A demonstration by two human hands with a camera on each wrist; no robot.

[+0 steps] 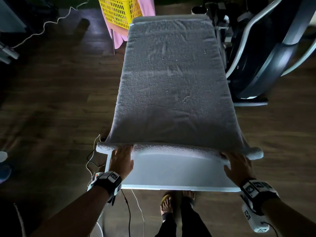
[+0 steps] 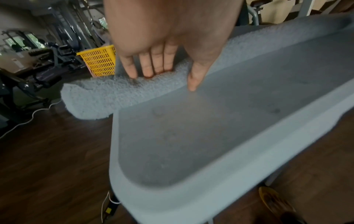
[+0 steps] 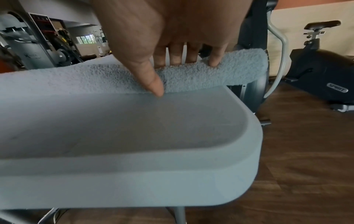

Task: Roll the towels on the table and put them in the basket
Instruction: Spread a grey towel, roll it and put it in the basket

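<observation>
**First turn of the roll: keeping both ends level**

Head view: the grey towel (image 1: 172,86) lies flat down the length of the white table (image 1: 179,171), and its near edge is curled over into a thin roll. My left hand (image 1: 121,161) sits on that roll near its left end, my right hand (image 1: 238,165) near its right. Both ends of the roll stick out past the table's sides. The yellow basket (image 1: 119,11) waits at the far end, off to the left, well apart from my hands. The risk I see: if one hand pushes ahead of the other, the roll goes cone-shaped and skews off the side.

Left wrist view: my left grip is spread, fingers (image 2: 147,68) straight and pressing down into the pile, thumb low at the roll's near face by the table top. Nothing is pinched. The overhanging end sags past the edge; unsupported, I'd judge it could loosen and unwind.

Right wrist view: same story, right fingers (image 3: 214,60) straight on top of the roll, thumb tip at the seam where towel meets table. Flat pressing only, so on a smooth table top the whole towel may slide forward instead of turning, leaving a slack, fat roll.
</observation>
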